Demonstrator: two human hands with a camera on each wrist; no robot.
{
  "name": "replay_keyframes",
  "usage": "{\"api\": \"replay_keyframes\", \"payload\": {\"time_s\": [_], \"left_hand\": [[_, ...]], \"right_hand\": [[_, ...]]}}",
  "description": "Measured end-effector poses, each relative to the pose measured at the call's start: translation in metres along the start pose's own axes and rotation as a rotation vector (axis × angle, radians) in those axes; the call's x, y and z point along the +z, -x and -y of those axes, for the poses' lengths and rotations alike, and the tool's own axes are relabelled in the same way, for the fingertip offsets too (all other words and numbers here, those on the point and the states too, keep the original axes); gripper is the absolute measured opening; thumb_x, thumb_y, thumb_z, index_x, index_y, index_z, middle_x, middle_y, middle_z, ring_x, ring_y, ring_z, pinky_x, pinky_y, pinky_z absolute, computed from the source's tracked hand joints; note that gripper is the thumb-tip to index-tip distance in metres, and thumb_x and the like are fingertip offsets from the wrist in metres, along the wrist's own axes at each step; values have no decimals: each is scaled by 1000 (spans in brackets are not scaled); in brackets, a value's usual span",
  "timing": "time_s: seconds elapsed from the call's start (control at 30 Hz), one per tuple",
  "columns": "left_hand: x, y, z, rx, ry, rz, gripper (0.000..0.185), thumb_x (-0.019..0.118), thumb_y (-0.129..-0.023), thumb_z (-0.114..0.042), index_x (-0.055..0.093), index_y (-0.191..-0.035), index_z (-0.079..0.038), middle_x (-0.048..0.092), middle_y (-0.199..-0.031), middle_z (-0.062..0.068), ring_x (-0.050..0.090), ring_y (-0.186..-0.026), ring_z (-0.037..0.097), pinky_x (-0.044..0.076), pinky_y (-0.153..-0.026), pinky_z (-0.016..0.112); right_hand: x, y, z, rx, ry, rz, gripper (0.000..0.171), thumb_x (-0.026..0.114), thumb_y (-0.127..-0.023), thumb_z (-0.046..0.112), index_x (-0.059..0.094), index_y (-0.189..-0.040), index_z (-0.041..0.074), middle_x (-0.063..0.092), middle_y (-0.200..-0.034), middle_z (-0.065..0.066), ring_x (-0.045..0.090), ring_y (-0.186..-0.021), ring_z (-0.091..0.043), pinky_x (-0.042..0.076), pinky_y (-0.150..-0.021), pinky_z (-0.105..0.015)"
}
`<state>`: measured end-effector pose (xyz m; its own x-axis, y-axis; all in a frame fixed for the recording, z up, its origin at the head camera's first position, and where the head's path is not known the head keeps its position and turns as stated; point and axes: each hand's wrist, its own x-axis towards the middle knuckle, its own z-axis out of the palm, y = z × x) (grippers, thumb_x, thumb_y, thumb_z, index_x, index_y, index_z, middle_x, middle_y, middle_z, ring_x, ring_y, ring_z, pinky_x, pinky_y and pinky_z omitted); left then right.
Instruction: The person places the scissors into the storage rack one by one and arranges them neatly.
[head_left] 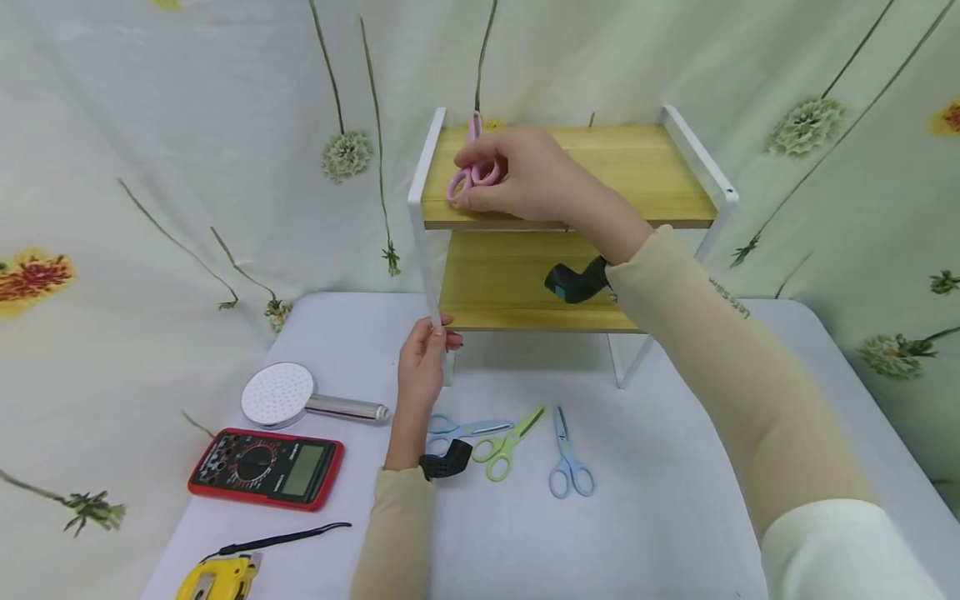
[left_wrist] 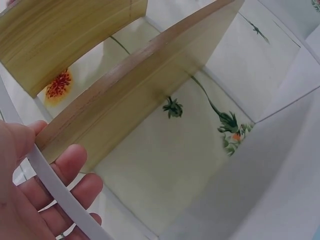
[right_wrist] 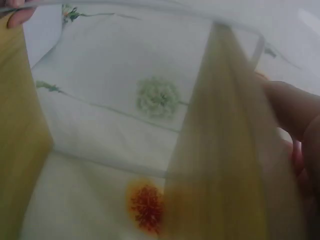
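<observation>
Fingers of your right hand (head_left: 525, 179) are curled over the loop handles of the pink scissors (head_left: 471, 171), pinching them at the left end of the upper wooden shelf (head_left: 637, 171) of the two-tier rack (head_left: 720, 179); the blades point away from you toward the floral backdrop (head_left: 187, 150), close beside the white side frame. Your left hand (head_left: 423, 358) wraps its fingers round the rack's white front-left leg (head_left: 426, 267), steadying it on the white table (head_left: 660, 517). Watch the edge: the handles sit near the front lip of that shelf, so letting go while they overhang could tip the scissors off onto the table, onto your left hand just below. Loosening the left hand's hold too soon could let the light rack shift under a push from above. The blade tips may also knock the frame upright or snag the cloth behind. From the right wrist view the pink handle shows only as a blurred sliver by the fingers, so whether the scissors already rest flat on the wood cannot be told.
</observation>
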<state>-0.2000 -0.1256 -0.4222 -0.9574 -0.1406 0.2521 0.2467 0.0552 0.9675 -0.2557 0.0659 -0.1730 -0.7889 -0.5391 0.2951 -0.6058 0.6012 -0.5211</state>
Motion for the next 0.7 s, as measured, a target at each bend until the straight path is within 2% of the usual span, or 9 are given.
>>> {"api": "replay_keyframes", "payload": {"time_s": [0.13,0.3,0.53,0.7], "left_hand": [[3,1,0,0,-2,3,24,45,-107,-7,61,-120,5,69,-87,1,65,-83,4,53,-85,20],[5,3,0,-7,-13,-4,24,46,-107,-8,62,-120,4,70,-87,1,65,-82,4,53,-86,21],[2,3,-2,-1,-16,-8,24,46,-107,-8,63,-120,3,69,-85,-2,66,-82,4,53,-85,21],[1,3,-2,-8,-30,-16,24,46,-108,-9,63,-120,3,70,-88,5,65,-83,4,52,-87,21]], "right_hand": [[7,-18,-8,8,104,13,39,67,-99,31,69,-131,9,72,-123,-8,63,-101,-17,49,-94,-28],[13,-20,-10,-69,169,5,30,61,-103,30,74,-124,15,76,-118,-6,63,-95,-18,47,-86,-32],[14,-17,-9,-60,158,-18,27,60,-103,25,75,-125,18,73,-118,-8,53,-94,-20,38,-82,-31],[15,-17,-7,-92,169,-19,28,61,-102,26,75,-125,17,72,-114,-10,51,-88,-20,38,-78,-29]]}}
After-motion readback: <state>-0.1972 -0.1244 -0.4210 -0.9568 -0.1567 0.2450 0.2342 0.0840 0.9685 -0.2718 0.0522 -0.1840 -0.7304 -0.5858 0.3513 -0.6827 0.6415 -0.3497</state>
